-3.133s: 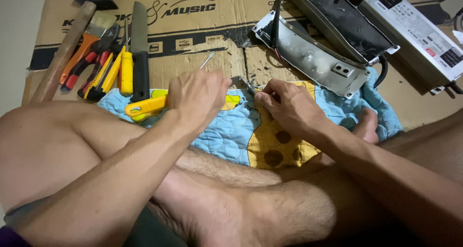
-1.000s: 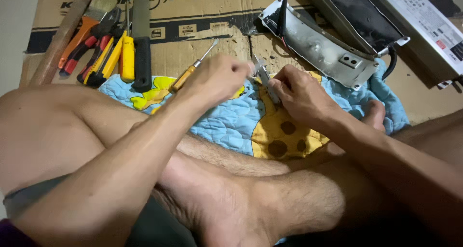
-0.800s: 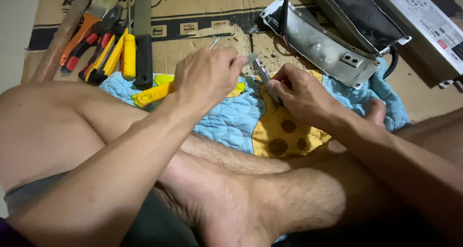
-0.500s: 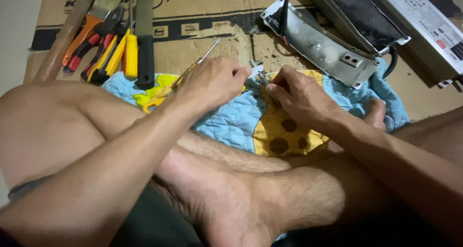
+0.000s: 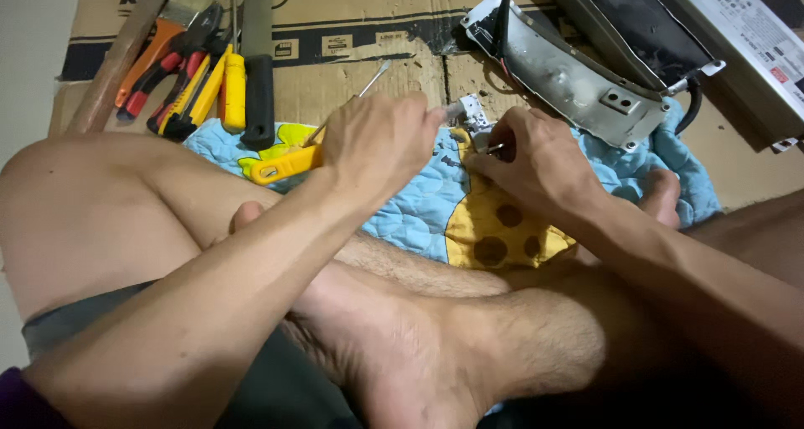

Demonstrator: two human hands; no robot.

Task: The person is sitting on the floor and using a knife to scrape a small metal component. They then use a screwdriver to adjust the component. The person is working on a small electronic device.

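- The person sits cross-legged on flattened cardboard, with a blue-and-yellow quilted cloth spread over its near edge and running under the legs.
- The left hand is curled shut, its fingertips pinching one end of a small grey metal part; a yellow-handled screwdriver shows at the heel of that hand, its shaft pointing toward the far edge of the cardboard, though whether the hand grips it or it lies on the cloth cannot be told.
- The right hand is closed too, thumb and forefinger nipping something thin and dark just beside the small part; too small to name.
- The small part is held just above the cloth's far edge, between the two hands, close to the opened grey metal housing.
- As a judgement, the work is midway: the housing lies open with a black cable trailing from it and nothing is refitted, so the fine work on the small part looks unfinished.
- A row of hand tools, with pliers, a yellow-handled driver and a black-handled blade, lies at the cardboard's far left corner, away from both hands.
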